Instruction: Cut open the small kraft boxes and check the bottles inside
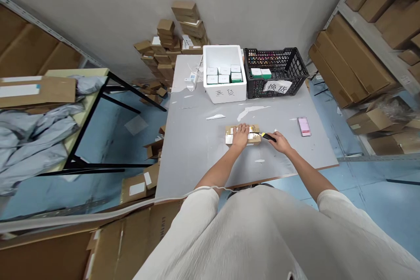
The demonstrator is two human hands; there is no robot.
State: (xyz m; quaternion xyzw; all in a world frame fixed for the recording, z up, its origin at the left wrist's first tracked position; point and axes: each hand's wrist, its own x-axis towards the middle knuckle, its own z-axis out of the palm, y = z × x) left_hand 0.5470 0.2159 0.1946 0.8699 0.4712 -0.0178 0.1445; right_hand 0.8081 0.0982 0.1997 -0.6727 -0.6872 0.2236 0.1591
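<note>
A small brown cardboard box [254, 140] with white labels lies on the grey table [193, 148] in front of me. My left hand [241, 134] is laid across its top, holding it down, with the fingertips at the far edge. In my right hand [280, 142] is a utility knife [269, 137] with a black and yellow handle. Its tip meets the right part of the box top, and the fingers are wrapped round the handle.
Behind the box stand a white foam box [226, 95] and a black plastic crate [275, 83], both holding small white-and-green boxes. A pink phone-like object [303, 126] lies to the right. Stacked cartons [166, 48] stand beyond the table. A white cable [131, 208] crosses at lower left.
</note>
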